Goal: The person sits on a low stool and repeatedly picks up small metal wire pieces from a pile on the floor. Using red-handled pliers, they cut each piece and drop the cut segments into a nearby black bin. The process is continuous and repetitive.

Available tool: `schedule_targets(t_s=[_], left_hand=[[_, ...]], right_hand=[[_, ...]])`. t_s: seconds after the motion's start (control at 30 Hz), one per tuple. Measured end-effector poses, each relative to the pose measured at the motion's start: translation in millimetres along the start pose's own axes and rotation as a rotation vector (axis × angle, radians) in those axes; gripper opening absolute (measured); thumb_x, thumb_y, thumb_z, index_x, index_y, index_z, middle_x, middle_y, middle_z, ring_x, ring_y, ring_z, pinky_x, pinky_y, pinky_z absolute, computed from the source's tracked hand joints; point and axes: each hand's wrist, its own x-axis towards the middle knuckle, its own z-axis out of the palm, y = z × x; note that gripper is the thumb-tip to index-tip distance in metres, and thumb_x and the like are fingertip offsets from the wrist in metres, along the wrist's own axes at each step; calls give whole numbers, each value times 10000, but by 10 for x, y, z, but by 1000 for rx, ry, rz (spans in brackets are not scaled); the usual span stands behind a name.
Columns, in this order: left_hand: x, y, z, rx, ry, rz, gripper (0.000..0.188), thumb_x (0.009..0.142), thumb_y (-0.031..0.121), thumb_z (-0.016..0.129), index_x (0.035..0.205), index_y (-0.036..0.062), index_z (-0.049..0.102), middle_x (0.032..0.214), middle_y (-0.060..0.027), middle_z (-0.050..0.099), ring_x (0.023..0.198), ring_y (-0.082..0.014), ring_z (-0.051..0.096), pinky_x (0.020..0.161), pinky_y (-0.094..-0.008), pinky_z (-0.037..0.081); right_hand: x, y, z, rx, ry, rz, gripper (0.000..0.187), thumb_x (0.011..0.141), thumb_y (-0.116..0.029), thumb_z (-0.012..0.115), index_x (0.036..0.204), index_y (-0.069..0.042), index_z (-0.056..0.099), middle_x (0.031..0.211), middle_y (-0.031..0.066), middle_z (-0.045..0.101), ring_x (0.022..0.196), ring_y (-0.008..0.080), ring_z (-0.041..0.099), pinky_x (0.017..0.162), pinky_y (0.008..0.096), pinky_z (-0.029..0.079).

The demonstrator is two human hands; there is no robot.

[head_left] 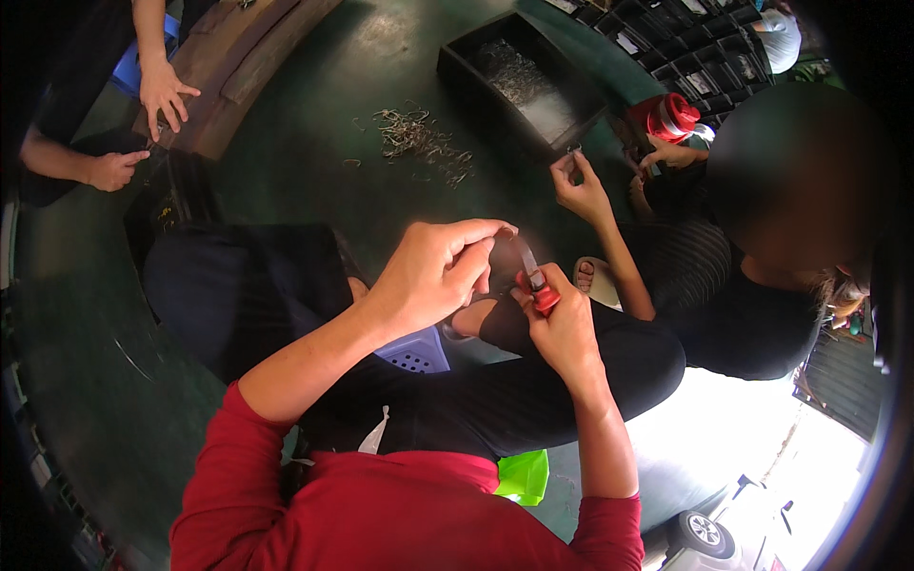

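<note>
My left hand (433,276) is closed in a pinch in front of my lap, its fingertips on a small, thin piece (512,231) too tiny to make out well. Just to its right, my right hand (564,328) is wrapped round a red-handled knife (531,265), its short metal blade pointing up beside the left fingertips. I cannot tell whether blade and piece touch. Beyond my hands, a loose pile of small, thin, curved pieces (419,138) lies on the dark green floor.
A black bin (457,68) with many small pieces stands at the far side. On the right, a co-worker's hand (586,195) pinches something small near a red container (671,116). Another person's hands (164,93) are at the far left by wooden boards (252,62). A purple stool (416,352) is below me.
</note>
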Motion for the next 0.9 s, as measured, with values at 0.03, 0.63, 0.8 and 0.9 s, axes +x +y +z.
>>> schedule_targets(t_s=[0.03, 0.63, 0.8, 0.9], left_hand=[[-14, -19, 15, 10, 16, 20, 281, 972, 89, 464, 1192, 9, 619, 619, -31, 574, 519, -45, 509, 476, -206, 404], [-53, -158, 193, -51, 143, 54, 292, 987, 103, 460, 1229, 1, 587, 642, -28, 570, 522, -45, 495, 470, -200, 401], [-13, -218, 157, -40, 112, -9, 289, 986, 115, 469, 1227, 3, 583, 677, -26, 584, 563, -50, 524, 498, -198, 421], [101, -248, 91, -65, 67, -41, 282, 986, 125, 473, 1214, 6, 588, 745, -43, 634, 615, -64, 574, 521, -206, 438]], right_hand=[[1, 21, 25, -5, 9, -11, 174, 820, -52, 677, 949, -5, 570, 797, 174, 652, 780, 354, 657, 687, 355, 497], [46, 147, 205, -70, 178, -82, 212, 798, -58, 671, 971, -35, 552, 878, 200, 618, 814, 430, 605, 666, 456, 471], [75, 189, 240, -109, 182, -75, 209, 797, -60, 677, 964, -34, 554, 869, 202, 625, 823, 431, 608, 679, 454, 477], [131, 185, 122, 38, 30, -69, 221, 813, -101, 691, 973, -25, 558, 862, 211, 637, 834, 417, 625, 698, 433, 485]])
